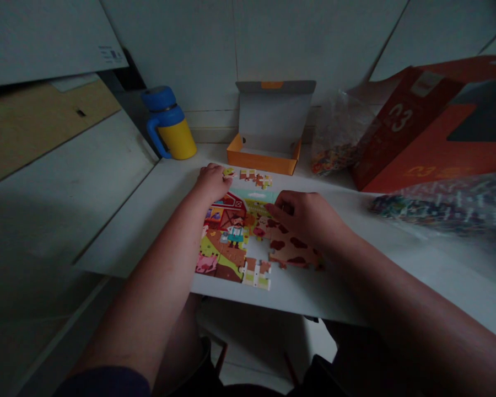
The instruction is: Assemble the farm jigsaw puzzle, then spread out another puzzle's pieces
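A farm jigsaw puzzle [235, 212], partly joined, lies on the white table, showing a red barn, a farmer and a brown-spotted cow. My left hand [214, 181] is at its upper left corner, with fingers curled round a small yellow-green puzzle piece [228, 172]; the grip is partly hidden. On the right side, my right hand [303, 212] pinches at the puzzle's upper right edge, thumb and forefinger together above the cow. The piece under those fingertips is mostly covered. A gap shows bare table between the farmer and the cow section [291, 248].
Loose joined pieces [256, 177] lie beyond the puzzle. Behind them stands an open orange box [262, 161]. A blue and yellow jug [171, 127] is at the back left. Bags of pieces [339, 143] and a large red-orange box [425, 132] occupy the right.
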Demonstrator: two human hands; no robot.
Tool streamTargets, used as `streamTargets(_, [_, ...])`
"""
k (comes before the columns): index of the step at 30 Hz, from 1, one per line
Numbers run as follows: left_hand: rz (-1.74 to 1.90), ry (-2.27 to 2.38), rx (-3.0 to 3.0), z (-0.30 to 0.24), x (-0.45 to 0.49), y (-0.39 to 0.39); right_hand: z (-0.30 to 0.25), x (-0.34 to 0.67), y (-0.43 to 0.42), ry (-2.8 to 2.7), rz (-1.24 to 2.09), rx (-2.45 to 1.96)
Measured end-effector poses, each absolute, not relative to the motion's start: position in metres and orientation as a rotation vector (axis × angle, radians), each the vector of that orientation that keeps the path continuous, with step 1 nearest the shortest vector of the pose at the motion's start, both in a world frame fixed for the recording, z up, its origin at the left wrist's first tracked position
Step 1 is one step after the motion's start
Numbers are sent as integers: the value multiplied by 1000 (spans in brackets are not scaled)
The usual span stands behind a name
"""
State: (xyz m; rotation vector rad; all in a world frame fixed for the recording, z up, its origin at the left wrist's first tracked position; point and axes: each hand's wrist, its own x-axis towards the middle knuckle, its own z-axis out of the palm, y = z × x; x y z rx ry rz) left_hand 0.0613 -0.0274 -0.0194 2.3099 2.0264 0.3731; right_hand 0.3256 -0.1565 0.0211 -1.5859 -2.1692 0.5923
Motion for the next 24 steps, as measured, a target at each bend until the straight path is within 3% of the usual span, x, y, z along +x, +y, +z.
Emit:
streamTargets(13, [635,2157,1941,-24,42,-18,21,327,-155,-2170,569,-1580])
streamTargets(20, [1119,1850,1593,-19,53,-23,19,329,-155,-2145,521,-1568])
streamTargets(24, [1179,1547,1374,-8,68,-35,18,329,-154,-2106,556,-1533])
